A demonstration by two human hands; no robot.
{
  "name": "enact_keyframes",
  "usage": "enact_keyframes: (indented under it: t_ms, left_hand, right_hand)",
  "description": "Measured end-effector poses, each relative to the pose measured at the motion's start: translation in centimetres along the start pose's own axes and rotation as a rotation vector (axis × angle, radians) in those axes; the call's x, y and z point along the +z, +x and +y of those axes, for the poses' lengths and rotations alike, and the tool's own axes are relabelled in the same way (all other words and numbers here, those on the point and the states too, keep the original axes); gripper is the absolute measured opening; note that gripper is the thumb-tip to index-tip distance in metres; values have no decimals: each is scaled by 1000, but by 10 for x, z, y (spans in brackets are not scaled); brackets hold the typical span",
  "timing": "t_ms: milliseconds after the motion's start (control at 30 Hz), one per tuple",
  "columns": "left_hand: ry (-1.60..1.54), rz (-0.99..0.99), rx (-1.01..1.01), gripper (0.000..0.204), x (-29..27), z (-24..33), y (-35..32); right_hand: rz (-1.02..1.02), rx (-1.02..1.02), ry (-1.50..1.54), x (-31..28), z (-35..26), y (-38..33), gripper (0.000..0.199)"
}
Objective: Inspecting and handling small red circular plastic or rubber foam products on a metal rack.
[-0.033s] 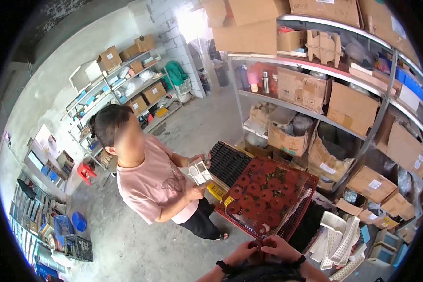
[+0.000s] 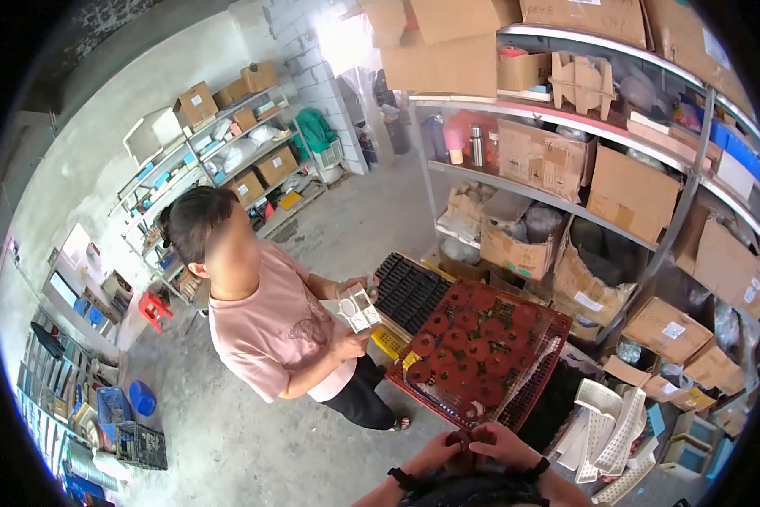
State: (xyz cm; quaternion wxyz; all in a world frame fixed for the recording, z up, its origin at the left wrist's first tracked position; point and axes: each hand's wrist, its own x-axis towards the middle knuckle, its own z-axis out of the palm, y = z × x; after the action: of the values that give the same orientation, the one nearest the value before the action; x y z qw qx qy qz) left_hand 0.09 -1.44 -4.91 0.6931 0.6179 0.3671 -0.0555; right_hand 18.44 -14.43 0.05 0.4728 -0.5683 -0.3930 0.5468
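My left hand (image 2: 431, 455) and my right hand (image 2: 504, 445) meet at the lower edge, with fingers bent in a pinch. Between them is a small reddish-brown piece (image 2: 461, 457), mostly covered by my fingers. Just beyond lies a red mesh tray (image 2: 515, 420) bearing several brownish-red round pieces with holes (image 2: 468, 361), some joined side by side. Past it sits a rack of black rectangular pieces (image 2: 412, 289). Across on the left stands a person in a pink shirt (image 2: 270, 325), who holds a whitish moulded piece with compartments (image 2: 359, 309) in both hands.
A metal shelf with cardboard boxes (image 2: 544, 160) rises on the right. Off-white perforated trays (image 2: 621, 422) are piled on the floor to my right. A yellow basket (image 2: 388, 343) shows beside the tray. Far left are a red stool (image 2: 154, 310) and crates (image 2: 141, 445).
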Motion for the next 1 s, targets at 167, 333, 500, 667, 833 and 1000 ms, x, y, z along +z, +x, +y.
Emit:
enact_keyframes:
  t_ms: [167, 333, 500, 667, 833, 1000]
  left_hand:
    - [23, 24, 22, 40, -1, -22, 13]
    - [-144, -114, 26, 37, -2, -31, 18]
    - [-180, -105, 156, 30, 0, -32, 15]
    - [-223, -117, 56, 26, -2, 17, -16]
    - [-218, -40, 22, 28, -6, 12, -13]
    - [-304, -45, -115, 33, -9, 50, -30]
  right_hand:
    - [-96, 91, -78, -3, 2, 4, 38]
    - [-105, 124, 155, 5, -12, -6, 42]
    - [-78, 119, 36, 6, -18, -9, 52]
    - [-56, 106, -12, 7, -19, -4, 64]
    - [-61, 31, -44, 6, 1, -1, 64]
    - [67, 22, -37, 1, 30, 1, 51]
